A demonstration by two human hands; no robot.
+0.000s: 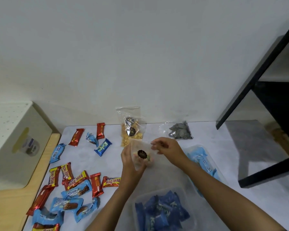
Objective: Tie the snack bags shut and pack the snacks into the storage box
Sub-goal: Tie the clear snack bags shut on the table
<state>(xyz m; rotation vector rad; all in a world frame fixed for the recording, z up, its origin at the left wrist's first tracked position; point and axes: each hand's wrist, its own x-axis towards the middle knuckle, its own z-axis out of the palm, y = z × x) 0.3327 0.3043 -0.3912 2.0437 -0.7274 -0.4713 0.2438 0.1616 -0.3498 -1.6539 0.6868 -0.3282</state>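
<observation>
Station: table (210, 139), head view only.

Left hand (132, 164): fingers wrapped round the lower body of a small clear bag (141, 154), holding it upright above the table. Judged purpose: to steady the contents while the top is worked.

Right hand (169, 150): fingertips pinch the bag's upper edge, apparently gathering the slack plastic for closing. Whether a tie is in the fingers cannot be told.

Bag: held between both hands, clear of the table, not tied and not packed.

Two further bags wait at the back. The cracker bag (131, 130) leans on the wall and the dark-snack bag (179, 131) lies flat. Both tops appear loose.

Near box (182, 189): sits directly below the forearms and holds dark-blue packs. It is placed within easy reach for loading.

Second box (195, 146): just right of the right hand, holding light-blue packs.

Loose bars (77, 180): scattered left, unpacked.

Assessment: tying step in hand; most packing outstanding.
</observation>
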